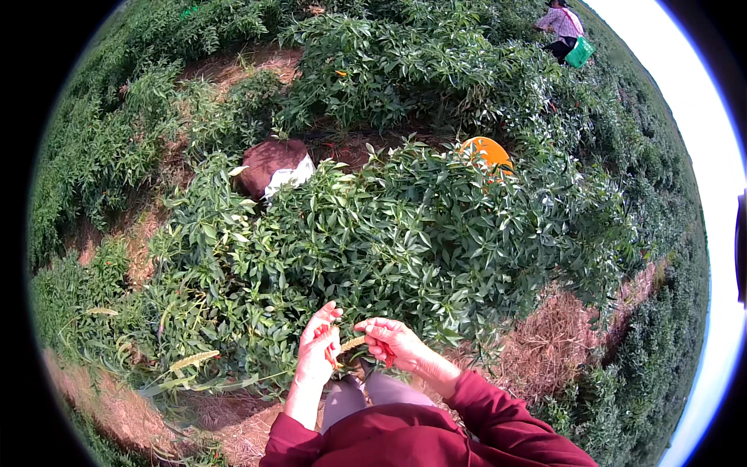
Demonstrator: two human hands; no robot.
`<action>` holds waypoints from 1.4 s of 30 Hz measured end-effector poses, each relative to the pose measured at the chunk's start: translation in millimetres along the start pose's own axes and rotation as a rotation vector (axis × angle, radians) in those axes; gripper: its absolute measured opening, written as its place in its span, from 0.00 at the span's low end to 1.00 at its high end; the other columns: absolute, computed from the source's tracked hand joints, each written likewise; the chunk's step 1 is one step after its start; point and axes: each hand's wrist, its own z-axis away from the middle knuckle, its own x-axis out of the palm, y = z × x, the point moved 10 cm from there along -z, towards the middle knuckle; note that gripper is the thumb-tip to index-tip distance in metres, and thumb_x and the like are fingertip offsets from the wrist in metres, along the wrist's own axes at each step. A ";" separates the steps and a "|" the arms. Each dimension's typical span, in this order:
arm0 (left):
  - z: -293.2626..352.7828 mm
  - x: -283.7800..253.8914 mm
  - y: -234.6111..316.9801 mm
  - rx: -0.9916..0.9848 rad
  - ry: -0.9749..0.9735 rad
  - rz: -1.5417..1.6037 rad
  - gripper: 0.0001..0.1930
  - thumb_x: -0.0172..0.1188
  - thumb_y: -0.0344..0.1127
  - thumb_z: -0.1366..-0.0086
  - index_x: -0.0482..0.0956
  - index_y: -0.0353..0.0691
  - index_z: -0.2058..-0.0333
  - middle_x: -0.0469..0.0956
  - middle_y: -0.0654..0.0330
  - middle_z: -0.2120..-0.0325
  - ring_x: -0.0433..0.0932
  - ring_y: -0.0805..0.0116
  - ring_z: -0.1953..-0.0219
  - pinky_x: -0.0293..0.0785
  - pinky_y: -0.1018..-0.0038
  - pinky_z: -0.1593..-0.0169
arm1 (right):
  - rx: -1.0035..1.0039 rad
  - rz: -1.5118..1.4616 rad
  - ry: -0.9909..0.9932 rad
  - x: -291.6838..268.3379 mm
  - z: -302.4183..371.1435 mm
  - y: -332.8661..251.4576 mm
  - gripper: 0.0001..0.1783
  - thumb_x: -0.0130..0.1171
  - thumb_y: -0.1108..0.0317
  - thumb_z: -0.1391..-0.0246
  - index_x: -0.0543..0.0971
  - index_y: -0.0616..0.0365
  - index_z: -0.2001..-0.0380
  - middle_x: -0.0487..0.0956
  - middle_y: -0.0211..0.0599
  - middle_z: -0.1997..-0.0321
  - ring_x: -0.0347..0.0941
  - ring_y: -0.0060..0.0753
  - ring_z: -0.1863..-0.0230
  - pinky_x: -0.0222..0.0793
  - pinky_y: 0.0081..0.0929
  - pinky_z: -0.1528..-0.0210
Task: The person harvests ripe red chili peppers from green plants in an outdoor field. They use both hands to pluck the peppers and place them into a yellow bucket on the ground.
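Observation:
My left hand (317,348) is half closed, with its fingers curled and red chili peppers (331,359) showing in the palm. My right hand (398,344) is closed too, thumb and forefinger pinched together, and a red chili pepper (389,356) sticks out under its fingers. The hands are close together at the near side of a row of leafy pepper plants (373,241). Between them shows a pale yellow-green grass seed head (353,343); whether the right fingers touch it, I cannot tell.
Beyond the plants stand a brown sack with a white part (272,167) and an orange bucket (489,152), both partly behind leaves. Farther off at the right, another person (562,22) bends by a green basket (580,52). Dry straw (552,331) covers the ground to the right.

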 end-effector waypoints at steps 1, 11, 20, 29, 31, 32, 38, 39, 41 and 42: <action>-1.1 2.1 -4.0 -0.025 -0.023 0.038 0.24 0.54 0.26 0.41 0.63 0.40 0.45 0.73 0.61 0.59 0.64 0.86 0.80 0.59 0.90 0.81 | -0.037 -0.070 0.025 -8.3 5.0 -2.0 0.12 0.49 0.67 0.41 0.72 0.62 0.57 0.68 0.26 0.76 0.62 0.17 0.80 0.60 0.14 0.81; -7.9 46.3 -105.8 -0.430 -0.209 0.513 0.22 0.44 0.21 0.41 0.63 0.40 0.46 0.75 0.52 0.63 0.73 0.70 0.71 0.72 0.82 0.70 | -0.254 -0.740 0.163 -75.9 52.7 21.2 0.16 0.42 0.66 0.40 0.68 0.67 0.54 0.72 0.38 0.69 0.71 0.30 0.69 0.73 0.25 0.65; -71.7 167.7 -125.7 -0.263 -0.165 0.379 0.07 0.51 0.34 0.36 0.73 0.38 0.63 0.74 0.61 0.71 0.72 0.69 0.71 0.73 0.73 0.64 | -0.637 -0.858 0.217 -131.2 64.6 -99.2 0.12 0.49 0.68 0.43 0.69 0.64 0.58 0.73 0.38 0.70 0.71 0.34 0.70 0.72 0.29 0.64; -260.9 444.1 -128.9 -0.055 -0.419 0.014 0.19 0.57 0.48 0.40 0.71 0.40 0.58 0.73 0.57 0.72 0.73 0.70 0.71 0.73 0.73 0.66 | -0.978 -0.599 0.151 -244.6 82.6 -414.7 0.22 0.48 0.58 0.44 0.66 0.68 0.56 0.73 0.50 0.60 0.71 0.46 0.58 0.67 0.45 0.49; -315.0 465.1 -119.3 -0.199 -0.305 -0.048 0.25 0.55 0.57 0.43 0.70 0.40 0.59 0.72 0.55 0.71 0.73 0.68 0.69 0.73 0.70 0.64 | -0.931 -0.791 0.472 -263.9 95.8 -458.6 0.34 0.47 0.50 0.45 0.58 0.70 0.48 0.66 0.59 0.50 0.65 0.53 0.49 0.58 0.51 0.43; -343.6 468.7 -121.7 -0.264 -0.285 -0.047 0.28 0.54 0.61 0.44 0.69 0.40 0.59 0.72 0.53 0.69 0.73 0.67 0.67 0.72 0.68 0.62 | -0.924 -0.637 0.577 -287.4 98.1 -464.4 0.37 0.48 0.48 0.46 0.54 0.70 0.45 0.62 0.60 0.46 0.62 0.53 0.46 0.56 0.50 0.42; -324.1 357.8 -111.9 0.095 -0.370 -0.366 0.20 0.54 0.38 0.39 0.68 0.35 0.50 0.73 0.63 0.60 0.71 0.74 0.57 0.66 0.76 0.51 | -0.946 -0.019 0.735 -363.3 137.9 -394.3 0.17 0.46 0.71 0.44 0.67 0.68 0.52 0.74 0.48 0.56 0.74 0.37 0.57 0.70 0.34 0.51; -312.5 317.3 -104.7 0.074 -0.292 -0.402 0.20 0.54 0.37 0.39 0.68 0.34 0.51 0.74 0.61 0.58 0.71 0.72 0.53 0.64 0.76 0.48 | -0.951 0.000 0.753 -354.4 138.4 -375.4 0.15 0.48 0.73 0.45 0.69 0.67 0.54 0.75 0.45 0.60 0.75 0.32 0.62 0.72 0.30 0.54; -279.4 237.7 -96.5 0.037 -0.196 -0.492 0.17 0.51 0.35 0.38 0.70 0.34 0.53 0.74 0.60 0.59 0.72 0.72 0.55 0.66 0.76 0.49 | -0.912 0.046 0.745 -352.0 126.9 -327.3 0.12 0.49 0.74 0.45 0.71 0.65 0.57 0.76 0.39 0.65 0.73 0.24 0.68 0.73 0.24 0.60; -259.4 210.3 -98.0 -0.004 -0.154 -0.497 0.15 0.49 0.34 0.37 0.71 0.34 0.54 0.75 0.60 0.60 0.73 0.72 0.56 0.68 0.77 0.51 | -0.880 0.094 0.802 -349.3 132.7 -310.2 0.11 0.50 0.73 0.45 0.72 0.64 0.58 0.76 0.37 0.66 0.72 0.22 0.71 0.73 0.21 0.62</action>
